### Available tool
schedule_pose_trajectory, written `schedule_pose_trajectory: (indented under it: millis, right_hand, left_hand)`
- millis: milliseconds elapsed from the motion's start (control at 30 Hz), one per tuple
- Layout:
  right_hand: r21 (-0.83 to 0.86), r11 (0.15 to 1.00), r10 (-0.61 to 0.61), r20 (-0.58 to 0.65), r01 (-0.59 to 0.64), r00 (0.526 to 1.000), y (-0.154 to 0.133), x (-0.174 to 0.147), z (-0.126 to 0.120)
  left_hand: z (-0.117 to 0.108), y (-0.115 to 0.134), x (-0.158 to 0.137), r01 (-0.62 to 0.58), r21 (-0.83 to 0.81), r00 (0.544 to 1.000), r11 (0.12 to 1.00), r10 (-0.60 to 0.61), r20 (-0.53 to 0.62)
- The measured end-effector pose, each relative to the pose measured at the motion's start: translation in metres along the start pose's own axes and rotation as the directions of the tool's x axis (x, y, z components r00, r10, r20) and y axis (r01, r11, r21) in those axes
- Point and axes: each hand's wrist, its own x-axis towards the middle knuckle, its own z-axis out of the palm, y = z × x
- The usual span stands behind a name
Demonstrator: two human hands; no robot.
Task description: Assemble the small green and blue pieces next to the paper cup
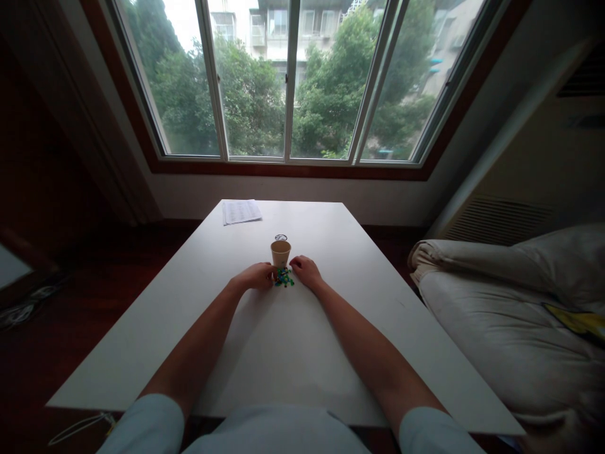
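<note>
A brown paper cup (281, 253) stands upright on the white table (293, 353), its opening facing up. Just in front of it lies a loose pile of small green, blue and dark pieces (284, 277), too small to make out their kind. My left hand (258, 275) rests at the left edge of the pile, fingers bent together at the pieces; anything between the fingertips is hidden. To the right of the cup and pile is my right hand (307, 271), its fingers curled and pressed together. Whatever it may hold is too small to see.
Behind the cup lies a thin dark loop (280, 238). Printed paper sheets (241, 212) are at the table's far left corner. A wide window (288, 94) is beyond the table, and a pale cushioned seat (491, 315) stands on the right.
</note>
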Motion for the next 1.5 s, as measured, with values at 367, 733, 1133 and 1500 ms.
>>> schedule_pose_trajectory:
  millis: [367,733,1133,1500]
  right_hand:
    - [-0.017,1.000,-0.005,-0.001,0.005,1.000,0.005,0.001,0.004]
    - [-0.008,1.000,-0.014,-0.010,0.014,1.000,0.004,0.000,0.003]
    - [0.005,1.000,-0.020,-0.011,0.020,1.000,0.003,0.000,0.003]
    - [-0.025,1.000,0.006,0.008,-0.006,1.000,0.001,-0.001,0.000]
  left_hand:
    - [0.012,-0.006,0.007,0.006,0.076,0.992,0.997,0.004,-0.130]
    - [0.019,-0.010,0.008,0.107,0.018,0.975,0.994,-0.101,-0.198]
    - [0.018,-0.010,0.010,0.164,-0.072,0.946,0.984,-0.177,-0.270]
    - [-0.013,0.005,0.008,0.043,-0.306,0.905,0.951,-0.167,-0.391]
